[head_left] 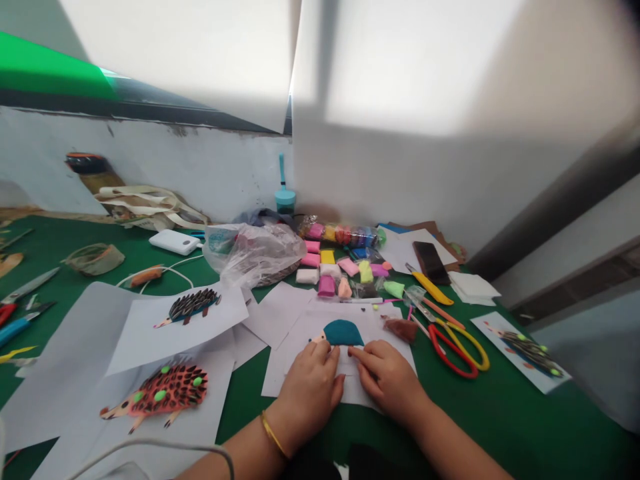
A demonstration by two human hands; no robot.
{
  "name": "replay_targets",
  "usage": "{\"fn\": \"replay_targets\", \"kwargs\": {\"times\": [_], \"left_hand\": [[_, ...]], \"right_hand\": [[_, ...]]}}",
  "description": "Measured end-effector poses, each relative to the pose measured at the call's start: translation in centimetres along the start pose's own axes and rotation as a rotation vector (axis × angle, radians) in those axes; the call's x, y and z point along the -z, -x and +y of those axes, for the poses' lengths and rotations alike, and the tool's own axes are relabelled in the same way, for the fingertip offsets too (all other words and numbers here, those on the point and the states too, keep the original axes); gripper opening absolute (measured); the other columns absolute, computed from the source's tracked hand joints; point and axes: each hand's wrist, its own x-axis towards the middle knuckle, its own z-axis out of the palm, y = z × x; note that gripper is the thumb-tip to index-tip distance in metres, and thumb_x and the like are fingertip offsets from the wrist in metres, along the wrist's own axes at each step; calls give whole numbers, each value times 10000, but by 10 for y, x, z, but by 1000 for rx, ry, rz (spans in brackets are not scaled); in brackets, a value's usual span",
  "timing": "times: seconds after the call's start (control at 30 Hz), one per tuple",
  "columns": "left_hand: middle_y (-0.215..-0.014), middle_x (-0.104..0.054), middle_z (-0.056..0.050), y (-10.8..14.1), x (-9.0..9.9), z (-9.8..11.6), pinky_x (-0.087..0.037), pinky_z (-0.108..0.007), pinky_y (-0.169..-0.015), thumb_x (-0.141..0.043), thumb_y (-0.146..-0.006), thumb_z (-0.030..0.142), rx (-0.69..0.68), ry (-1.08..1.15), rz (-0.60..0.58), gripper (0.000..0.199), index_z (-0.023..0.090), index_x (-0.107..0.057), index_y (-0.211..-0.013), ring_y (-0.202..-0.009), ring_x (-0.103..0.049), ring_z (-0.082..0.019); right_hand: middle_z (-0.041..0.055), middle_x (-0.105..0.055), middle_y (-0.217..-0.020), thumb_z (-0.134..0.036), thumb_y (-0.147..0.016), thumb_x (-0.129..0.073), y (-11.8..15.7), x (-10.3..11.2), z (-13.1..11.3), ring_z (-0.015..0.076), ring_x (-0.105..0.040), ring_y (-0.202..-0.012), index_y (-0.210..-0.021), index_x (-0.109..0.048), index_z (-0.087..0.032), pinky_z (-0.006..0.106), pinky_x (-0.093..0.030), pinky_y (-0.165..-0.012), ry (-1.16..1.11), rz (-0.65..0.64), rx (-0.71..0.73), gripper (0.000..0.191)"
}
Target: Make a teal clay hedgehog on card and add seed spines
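Blue hedgehog (344,331), near edge: left hand (311,380) and right hand (394,379) right there, fingers bent, can't tell if pinching; best pressed lightly, evenly.
White paper (274,381): beneath it, on the desk (525,430).
Clay packets (327,287): just beyond.

The head camera looks forward and down over the table (530,423).
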Motion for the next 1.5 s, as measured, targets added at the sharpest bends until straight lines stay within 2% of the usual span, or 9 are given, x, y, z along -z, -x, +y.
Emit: {"fn": "replay_targets", "kwargs": {"times": [0.2,0.33,0.73,0.9,1.0,1.2,1.3,1.4,1.5], "left_hand": [[-1249,-559,-177,1,-8,-1,-483,-499,-963,-589,-855,276,8,-66,-22,462,109,-546,-1284,-1162,-524,-338],[-1253,-563,-189,2,-7,-1,-479,-500,-972,-595,-862,297,2,-74,-11,478,87,-546,-1289,-1160,-522,-340],[-1258,-564,-195,0,-6,-1,-477,-495,-980,-623,-837,280,7,-77,-28,484,74,-565,-1270,-1154,-526,-344],[-1242,-563,-180,-1,-2,0,-481,-490,-970,-615,-839,266,14,-66,-37,469,97,-555,-1272,-1137,-530,-338],[-1243,-553,-158,0,1,0,-471,-482,-984,-595,-849,234,21,-29,-28,430,134,-542,-1265,-1139,-529,-320],[-1158,-545,-100,-3,20,5,-517,-416,-881,-579,-858,179,125,140,-81,287,202,-558,-1144,-1020,-569,-253],[-1068,-558,-69,-11,39,8,-514,-388,-838,-594,-862,196,113,170,-98,163,213,-593,-1024,-922,-577,-224],[-1013,-569,-53,-24,55,6,-498,-376,-795,-578,-888,234,94,168,-14,85,222,-610,-966,-878,-569,-218],[-986,-573,-60,-37,61,-3,-481,-375,-820,-557,-904,247,129,210,144,81,202,-621,-924,-917,-563,-226]], "right_hand": [[74,-609,-856,-162,-909,-507,0,-3,1,188,-557,-805,-1124,-700,-200,326,-481,-746,10,-17,-25,291],[80,-605,-878,-163,-914,-498,1,-4,2,195,-552,-818,-1171,-672,-184,334,-476,-753,11,-39,-34,311],[76,-600,-865,-144,-909,-489,1,-5,2,198,-547,-817,-1131,-678,-184,332,-460,-759,45,-41,-35,294],[72,-621,-903,-158,-872,-512,0,-2,1,213,-566,-840,-1336,-522,-161,352,-473,-774,30,-55,-82,464],[50,-618,-854,-181,-878,-498,1,-1,0,206,-568,-786,-1369,-468,-153,353,-476,-740,5,-65,-141,493],[50,-663,-940,-214,-909,-474,-6,11,10,182,-609,-828,-1298,-523,-191,321,-492,-770,-87,-112,-214,393],[67,-672,-1013,-222,-923,-468,-26,28,26,205,-606,-946,-1094,-657,-208,345,-462,-863,55,-97,-188,255],[69,-671,-1011,-198,-906,-508,-53,40,41,217,-589,-974,-1019,-711,-215,337,-429,-853,256,-127,-199,233],[59,-676,-981,-191,-881,-570,-73,37,49,205,-584,-942,-1031,-733,-258,312,-394,-790,399,-182,-215,231]]}}
